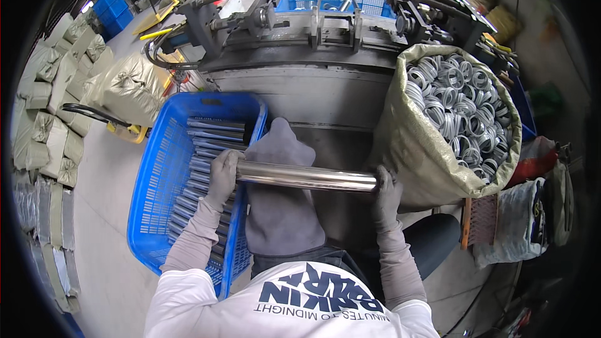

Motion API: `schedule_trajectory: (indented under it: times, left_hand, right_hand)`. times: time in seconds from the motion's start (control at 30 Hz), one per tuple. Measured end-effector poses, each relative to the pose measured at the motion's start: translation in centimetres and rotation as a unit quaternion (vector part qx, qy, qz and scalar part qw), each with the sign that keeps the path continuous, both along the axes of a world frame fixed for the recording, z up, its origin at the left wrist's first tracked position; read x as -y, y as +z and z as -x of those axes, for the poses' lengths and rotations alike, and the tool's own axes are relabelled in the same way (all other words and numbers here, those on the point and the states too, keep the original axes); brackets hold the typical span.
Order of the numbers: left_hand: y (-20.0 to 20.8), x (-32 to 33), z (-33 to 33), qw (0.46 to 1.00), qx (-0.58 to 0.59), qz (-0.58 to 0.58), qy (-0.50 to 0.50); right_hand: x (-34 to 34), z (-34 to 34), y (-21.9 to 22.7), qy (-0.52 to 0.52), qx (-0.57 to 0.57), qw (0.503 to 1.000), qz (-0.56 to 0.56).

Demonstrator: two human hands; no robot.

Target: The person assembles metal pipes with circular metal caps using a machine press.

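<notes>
A shiny metal tube point(307, 176) lies level across the front of my body, held at both ends. My left hand point(223, 178), in a grey glove, is closed around its left end. On the other end, the gloved fingers of my right hand point(387, 195) are closed as well. Beneath the tube a grey cloth point(282, 219) is spread over my leg. Close by my left hand stands a blue plastic crate point(150, 181) with several similar metal tubes point(216, 134) laid side by side in it.
A woven sack point(400, 119) full of metal rings point(460, 97) stands at the right. Ahead is a dark metal machine point(282, 40) with hoses over it, and another blue crate point(372, 3) behind. Wrapped packages point(56, 131) are stacked at the far left.
</notes>
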State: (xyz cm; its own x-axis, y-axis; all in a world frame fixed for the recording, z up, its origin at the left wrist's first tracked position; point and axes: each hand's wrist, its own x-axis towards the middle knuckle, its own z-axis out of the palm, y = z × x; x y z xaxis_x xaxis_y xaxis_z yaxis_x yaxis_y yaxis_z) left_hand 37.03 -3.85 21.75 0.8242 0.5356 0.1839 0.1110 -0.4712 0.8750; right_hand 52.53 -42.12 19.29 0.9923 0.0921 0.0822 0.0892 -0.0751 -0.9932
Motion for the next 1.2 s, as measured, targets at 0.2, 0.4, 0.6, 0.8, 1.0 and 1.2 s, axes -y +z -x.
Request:
schedule_trajectory:
  times: [0.2, 0.4, 0.6, 0.8, 1.0, 1.2]
  left_hand:
    - [0.1, -0.2, -0.3, 0.999, -0.042, 0.016, -0.006]
    - [-0.7, -0.5, -0.4, 0.999, -0.019, -0.022, -0.022]
    - [1.6, -0.2, -0.2, 0.948, 0.014, -0.312, 0.066]
    - [9.5, 12.5, -5.9, 0.840, 0.024, -0.455, -0.295]
    - [10.1, 13.5, -11.0, 0.778, -0.112, -0.513, -0.346]
    - [14.8, 6.8, -27.0, 0.799, 0.137, -0.574, -0.111]
  right_hand:
    - [0.0, -0.5, 0.0, 0.003, -0.081, 0.994, -0.072]
    - [-0.5, -0.3, 0.9, -0.016, -0.060, 0.998, -0.025]
    - [-0.2, 0.8, 2.1, 0.013, -0.052, 0.996, -0.069]
    - [-0.1, 0.5, 4.4, -0.019, -0.073, 0.992, -0.104]
    - [2.2, -0.1, 4.2, -0.014, 0.065, 0.998, -0.018]
    - [3.4, 0.1, 4.1, 0.090, -0.087, 0.987, -0.103]
